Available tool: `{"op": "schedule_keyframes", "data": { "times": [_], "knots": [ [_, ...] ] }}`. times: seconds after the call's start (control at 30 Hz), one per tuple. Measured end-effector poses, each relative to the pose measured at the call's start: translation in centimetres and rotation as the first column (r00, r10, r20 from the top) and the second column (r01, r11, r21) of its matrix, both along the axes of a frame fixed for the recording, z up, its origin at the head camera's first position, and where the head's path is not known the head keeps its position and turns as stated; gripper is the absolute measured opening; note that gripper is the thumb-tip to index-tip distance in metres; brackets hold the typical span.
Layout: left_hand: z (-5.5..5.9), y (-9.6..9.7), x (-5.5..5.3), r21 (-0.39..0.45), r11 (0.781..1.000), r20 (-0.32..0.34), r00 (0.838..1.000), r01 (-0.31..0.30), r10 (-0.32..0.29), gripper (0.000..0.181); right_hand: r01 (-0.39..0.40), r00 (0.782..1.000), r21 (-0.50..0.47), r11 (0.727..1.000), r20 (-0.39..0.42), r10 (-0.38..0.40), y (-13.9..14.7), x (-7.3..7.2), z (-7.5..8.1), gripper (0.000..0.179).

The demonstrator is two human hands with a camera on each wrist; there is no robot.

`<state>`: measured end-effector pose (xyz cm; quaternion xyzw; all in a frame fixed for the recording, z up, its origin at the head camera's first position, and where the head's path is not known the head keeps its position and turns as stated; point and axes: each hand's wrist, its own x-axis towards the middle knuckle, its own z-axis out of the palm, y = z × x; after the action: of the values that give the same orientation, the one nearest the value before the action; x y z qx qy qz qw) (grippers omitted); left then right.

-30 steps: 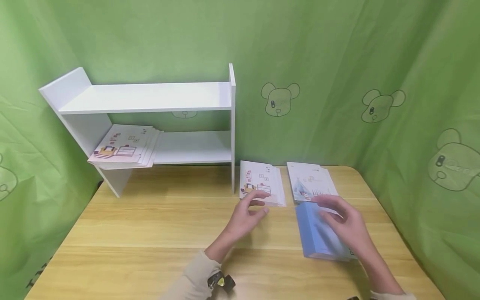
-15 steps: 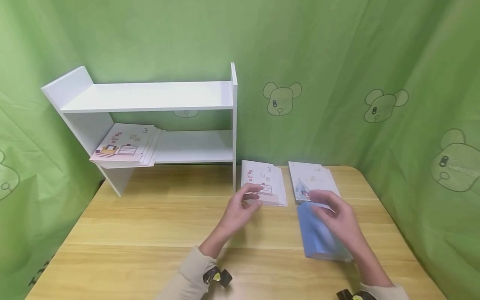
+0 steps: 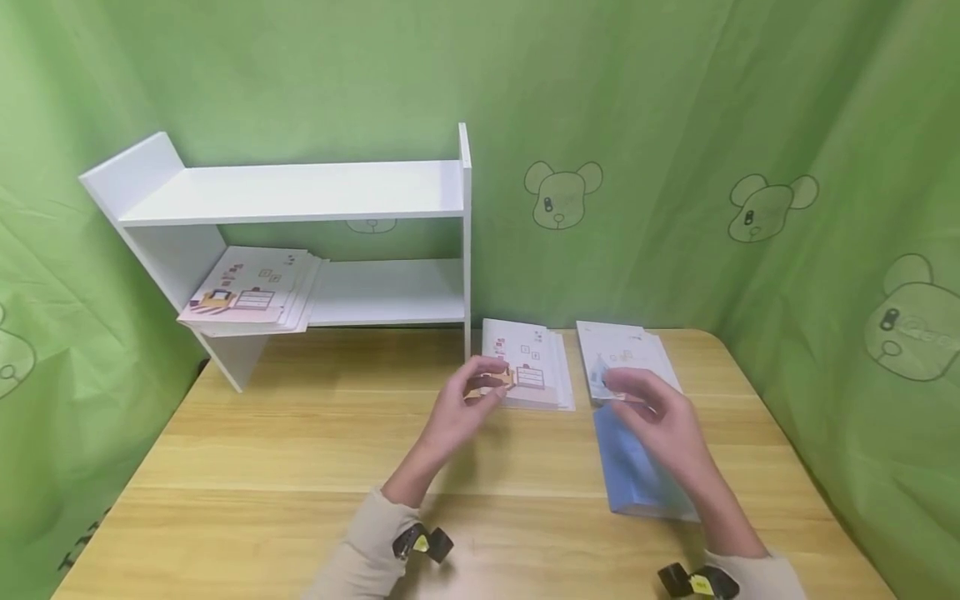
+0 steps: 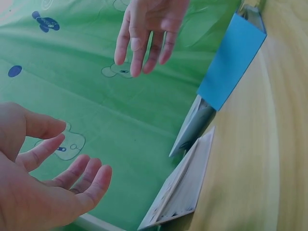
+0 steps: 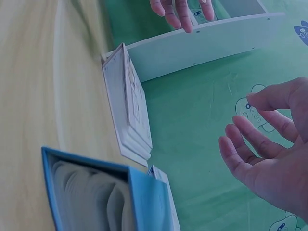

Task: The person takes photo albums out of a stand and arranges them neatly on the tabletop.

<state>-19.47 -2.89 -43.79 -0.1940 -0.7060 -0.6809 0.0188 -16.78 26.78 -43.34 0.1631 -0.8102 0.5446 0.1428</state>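
Note:
My left hand (image 3: pixel 456 410) hovers with loosely bent, separate fingers over the near left corner of a booklet stack (image 3: pixel 536 358) printed with a room drawing. Nothing is in it. My right hand (image 3: pixel 663 421), also holding nothing, hangs above a thick blue book or folder (image 3: pixel 637 475) on the table's right side. Pages (image 5: pixel 91 197) show inside its blue cover in the right wrist view. A second booklet stack (image 3: pixel 630 346), with a tent drawing, lies behind the blue one. Both wrist views show gaps between the hands and the things below.
A white two-tier shelf (image 3: pixel 300 192) stands at the back left, its left side panel leaning outward. Another booklet stack (image 3: pixel 251 287) lies on its lower board, jutting past the front edge. Green curtain (image 3: pixel 637 100) surrounds the wooden table (image 3: pixel 300 467) at back and sides.
Both hands have drifted left and slightly farther from the body, still holding nothing. The booklets, the blue book or folder and the shelf stay in place.

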Motion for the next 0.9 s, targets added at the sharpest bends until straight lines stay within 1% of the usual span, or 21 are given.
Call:
{"op": "schedule_keyframes", "data": {
  "times": [0.07, 0.13, 0.3, 0.47, 0.7, 0.9],
  "knots": [
    [0.2, -0.3, 0.0, 0.005, 1.0, 0.004, 1.0, -0.009, 0.009, 0.033, 0.002, 1.0, 0.008, 1.0, -0.002, -0.002, -0.3, -0.2, 0.2, 0.033],
    [0.4, -0.6, 0.0, 0.01, 1.0, 0.01, 1.0, -0.016, 0.016, 0.034, -0.008, 1.0, -0.005, 1.0, 0.0, 0.008, -0.5, -0.3, 0.3, 0.033],
    [0.8, -1.2, -0.1, 0.012, 0.999, -0.006, 0.999, -0.032, 0.032, 0.034, -0.034, 0.999, -0.05, 0.998, 0.005, 0.034, -1.2, -0.7, 0.5, 0.033],
    [1.3, -1.7, -0.2, 0.005, 0.999, -0.009, 0.999, -0.052, 0.052, 0.035, -0.036, 0.999, -0.061, 0.997, 0.009, 0.037, -1.7, -1.0, 0.6, 0.034],
    [1.5, -2.5, -0.4, -0.004, 0.998, -0.003, 0.998, -0.068, 0.068, 0.033, -0.051, 0.999, -0.079, 0.996, -0.007, 0.05, -2.6, -1.3, 1.0, 0.034],
    [1.7, -3.2, -0.5, 0.0, 0.998, 0.0, 0.998, -0.062, 0.062, 0.034, -0.035, 0.999, -0.049, 0.998, 0.001, 0.035, -3.3, -1.5, 1.1, 0.034]
  ]
}}
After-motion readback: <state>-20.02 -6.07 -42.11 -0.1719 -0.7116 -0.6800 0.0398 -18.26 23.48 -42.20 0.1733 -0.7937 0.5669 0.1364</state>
